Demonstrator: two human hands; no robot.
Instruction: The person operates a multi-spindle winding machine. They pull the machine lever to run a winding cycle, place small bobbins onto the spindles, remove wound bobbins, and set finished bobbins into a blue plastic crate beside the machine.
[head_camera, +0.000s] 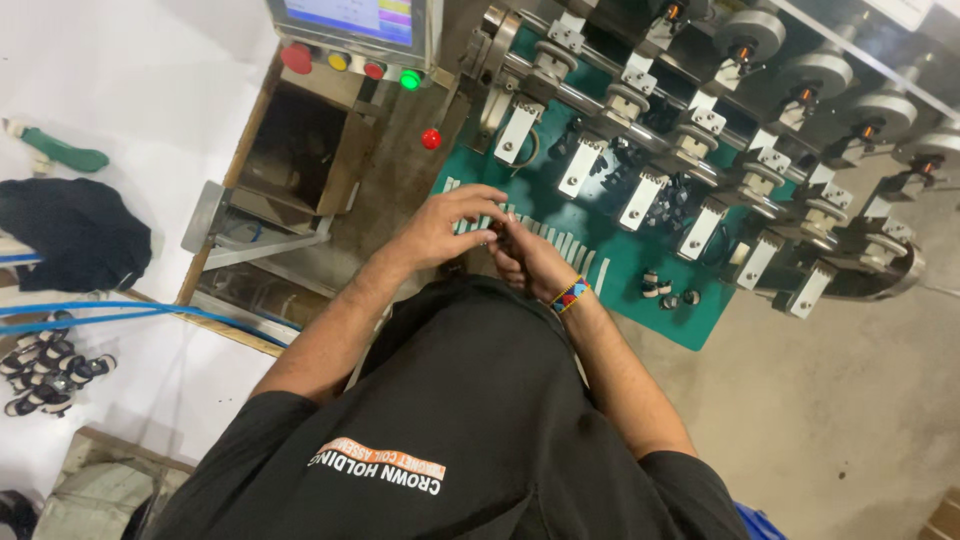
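My left hand (440, 228) and my right hand (528, 262) meet over the near edge of a green machine plate (700, 325). Between the fingertips is a small dark part (497, 232), too small to make out clearly. My left hand's fingers curl down onto it from the left, just above a row of pale strips (565, 243) on the plate. From the right, my other hand pinches the part; a beaded bracelet (571, 294) circles that wrist. My black shirt (470, 420) fills the bottom of the view.
A winding machine with a row of white-bracket stations (640, 200) runs across the back right. A control panel with a screen and coloured buttons (345, 62) stands at the top. Several small coil pieces (665, 290) lie on the plate. On the left are a pile of coil pieces (50, 372), blue hoses (120, 312) and a black cloth (70, 235).
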